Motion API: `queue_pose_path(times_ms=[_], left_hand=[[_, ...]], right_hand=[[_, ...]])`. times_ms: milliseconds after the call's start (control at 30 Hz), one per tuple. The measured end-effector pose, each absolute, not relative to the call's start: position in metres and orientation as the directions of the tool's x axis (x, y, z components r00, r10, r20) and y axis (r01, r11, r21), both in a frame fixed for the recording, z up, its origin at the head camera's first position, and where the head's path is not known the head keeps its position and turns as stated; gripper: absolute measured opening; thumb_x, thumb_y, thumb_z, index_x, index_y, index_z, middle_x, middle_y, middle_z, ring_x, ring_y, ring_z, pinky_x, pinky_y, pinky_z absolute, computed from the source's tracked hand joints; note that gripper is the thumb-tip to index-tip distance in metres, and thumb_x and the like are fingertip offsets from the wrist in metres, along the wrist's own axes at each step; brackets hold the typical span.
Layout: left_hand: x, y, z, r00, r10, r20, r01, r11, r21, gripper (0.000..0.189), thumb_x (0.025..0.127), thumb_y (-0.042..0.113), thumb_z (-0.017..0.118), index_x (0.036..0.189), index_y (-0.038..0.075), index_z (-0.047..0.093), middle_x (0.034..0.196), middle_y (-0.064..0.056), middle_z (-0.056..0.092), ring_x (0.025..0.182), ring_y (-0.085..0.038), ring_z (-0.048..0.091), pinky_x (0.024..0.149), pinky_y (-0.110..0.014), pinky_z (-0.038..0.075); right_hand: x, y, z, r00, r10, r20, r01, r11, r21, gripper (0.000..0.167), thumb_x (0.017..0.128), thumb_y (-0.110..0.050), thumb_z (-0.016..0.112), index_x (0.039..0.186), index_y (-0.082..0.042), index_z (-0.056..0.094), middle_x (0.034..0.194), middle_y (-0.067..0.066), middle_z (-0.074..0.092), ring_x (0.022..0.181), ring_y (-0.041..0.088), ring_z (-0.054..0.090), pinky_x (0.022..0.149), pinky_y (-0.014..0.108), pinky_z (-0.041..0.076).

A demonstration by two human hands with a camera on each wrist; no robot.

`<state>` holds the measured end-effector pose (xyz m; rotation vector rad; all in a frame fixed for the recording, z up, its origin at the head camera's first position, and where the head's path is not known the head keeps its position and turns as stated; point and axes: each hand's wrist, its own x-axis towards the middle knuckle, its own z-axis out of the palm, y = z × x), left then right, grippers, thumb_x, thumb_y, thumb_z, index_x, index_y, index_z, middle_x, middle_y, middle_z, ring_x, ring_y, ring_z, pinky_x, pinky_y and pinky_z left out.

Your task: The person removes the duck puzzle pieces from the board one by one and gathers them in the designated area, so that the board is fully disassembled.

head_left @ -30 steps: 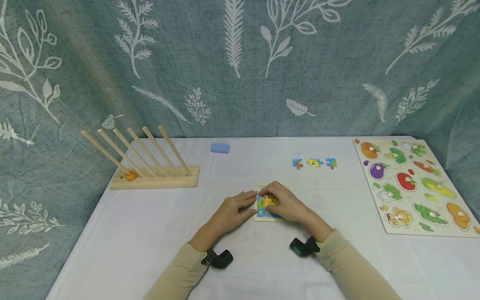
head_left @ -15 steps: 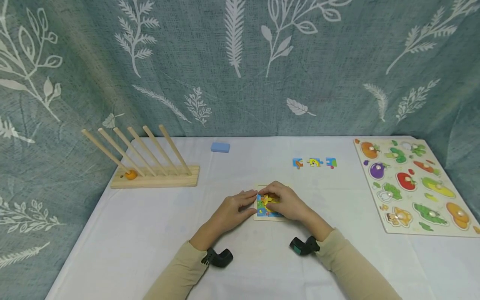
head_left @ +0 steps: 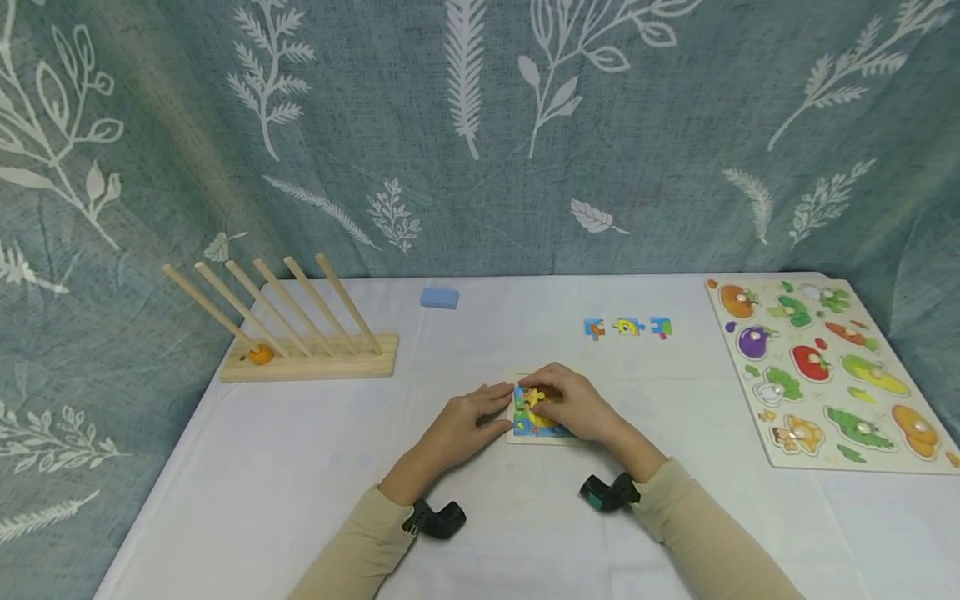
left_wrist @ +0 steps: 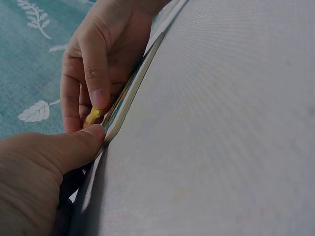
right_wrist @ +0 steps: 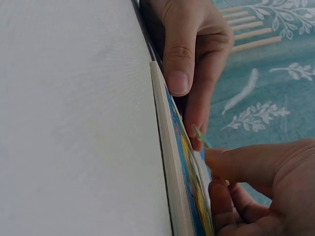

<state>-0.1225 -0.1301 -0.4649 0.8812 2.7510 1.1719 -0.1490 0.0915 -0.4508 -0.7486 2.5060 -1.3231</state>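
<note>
A small wooden jigsaw board (head_left: pixel 528 441) with a blue, green and yellow picture lies flat in the middle of the table. At its left edge, my left hand (head_left: pixel 467 423) touches the frame with thumb and fingers extended. My right hand (head_left: pixel 573 406) pinches a jigsaw piece (left_wrist: pixel 93 116) between thumb and fingers, close over the picture; the piece looks yellow in the left wrist view, and its thin edge appears tilted above the board in the right wrist view. The right hand hides the board's right half.
Three loose jigsaw pieces, among them a yellow one (head_left: pixel 628 326), lie in a row behind the board. A blue block (head_left: pixel 439 298) sits at the back. Left stands a wooden peg rack (head_left: pixel 360 363) with an orange bead (head_left: pixel 261 354); right lies a vegetable knob puzzle (head_left: pixel 847 400).
The right hand has shifted slightly and the piece in its fingers has turned, showing more of the picture underneath. The left hand stays at the board's edge.
</note>
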Motion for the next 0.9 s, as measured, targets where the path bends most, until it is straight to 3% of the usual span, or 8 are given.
queue_pose_path(times_ms=[300, 900], left_hand=[[-0.122, -0.129, -0.464, -0.839, 0.506, 0.2, 0.498, 0.564, 0.659, 0.043, 0.086, 0.018, 0.07, 0.123, -0.003, 0.061, 0.133, -0.012, 0.057, 0.126, -0.027, 0.052, 0.109, -0.04, 0.04], [-0.121, -0.128, -0.465, -0.844, 0.499, 0.197, 0.49, 0.566, 0.664, 0.044, 0.086, 0.017, 0.07, 0.123, -0.004, 0.06, 0.134, -0.012, 0.056, 0.127, -0.026, 0.051, 0.11, -0.039, 0.039]], right_hand=[[-0.157, 0.105, -0.442, -0.898, -0.438, 0.047, -0.276, 0.477, -0.835, 0.035, 0.088, -0.006, 0.065, 0.123, -0.007, 0.064, 0.117, 0.007, 0.06, 0.107, 0.022, 0.058, 0.097, 0.039, 0.051], [-0.182, 0.167, -0.451, -0.964, -0.262, 0.04, -0.194, 0.596, -0.779, 0.034, 0.09, -0.001, 0.061, 0.124, -0.002, 0.061, 0.124, 0.016, 0.057, 0.114, 0.031, 0.055, 0.097, 0.045, 0.049]])
